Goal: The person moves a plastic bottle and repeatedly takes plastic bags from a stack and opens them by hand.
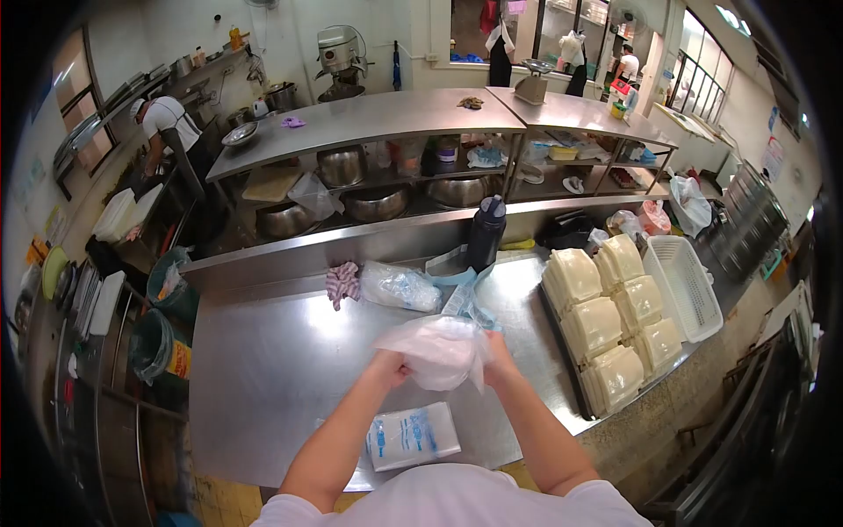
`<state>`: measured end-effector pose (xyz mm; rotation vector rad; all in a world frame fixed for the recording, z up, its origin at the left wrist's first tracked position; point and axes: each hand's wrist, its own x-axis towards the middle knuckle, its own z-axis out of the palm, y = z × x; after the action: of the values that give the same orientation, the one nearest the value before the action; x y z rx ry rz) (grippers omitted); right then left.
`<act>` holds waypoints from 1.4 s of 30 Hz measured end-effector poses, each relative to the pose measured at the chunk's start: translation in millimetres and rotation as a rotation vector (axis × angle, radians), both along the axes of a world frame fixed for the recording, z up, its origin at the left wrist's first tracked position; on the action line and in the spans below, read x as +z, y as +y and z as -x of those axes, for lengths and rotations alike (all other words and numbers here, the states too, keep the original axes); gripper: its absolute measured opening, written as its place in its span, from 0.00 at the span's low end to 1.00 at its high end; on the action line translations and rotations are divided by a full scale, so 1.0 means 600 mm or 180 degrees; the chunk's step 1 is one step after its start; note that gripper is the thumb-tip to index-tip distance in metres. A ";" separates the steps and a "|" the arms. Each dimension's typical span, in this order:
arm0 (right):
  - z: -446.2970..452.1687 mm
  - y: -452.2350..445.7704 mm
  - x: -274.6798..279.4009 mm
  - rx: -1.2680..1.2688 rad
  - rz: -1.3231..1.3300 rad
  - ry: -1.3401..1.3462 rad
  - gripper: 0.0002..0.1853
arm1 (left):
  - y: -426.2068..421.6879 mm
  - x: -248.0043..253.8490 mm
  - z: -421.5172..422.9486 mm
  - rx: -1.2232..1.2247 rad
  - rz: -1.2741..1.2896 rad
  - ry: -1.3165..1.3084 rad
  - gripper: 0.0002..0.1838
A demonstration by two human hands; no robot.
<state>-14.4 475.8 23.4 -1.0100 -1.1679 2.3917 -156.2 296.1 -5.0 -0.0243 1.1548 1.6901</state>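
Note:
Between my two hands is a translucent plastic bag [439, 351], held above the steel table [255, 386]. My left hand [393, 367] is closed on the bag's left side, and my right hand [497, 356] grips its right side. Whether anything is inside the bag I cannot tell. Below it, near my body, lies a flat stack of clear bags with blue print [413, 436]. Just beyond my hands are a filled plastic bag [400, 287] and a blue strap [465, 294]. Part of my right fingers is hidden behind the plastic.
On the right, a dark tray bears several wrapped pale stacks [587, 329] beside a white basket [683, 288]. A dark bottle [486, 234] stands at the table's back, with a striped cloth [343, 285] to its left. Another person [167, 127] works at far left.

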 end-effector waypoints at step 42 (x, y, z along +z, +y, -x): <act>-0.227 -0.162 0.225 0.0942 -0.3470 0.0105 0.12 | -0.115 0.198 -0.261 -0.0441 -0.0692 0.3299 0.28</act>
<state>121.7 378.4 158.4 -0.4222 -2.2952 1.4526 0.6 227.1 113.8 1.1531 1.6255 1.7018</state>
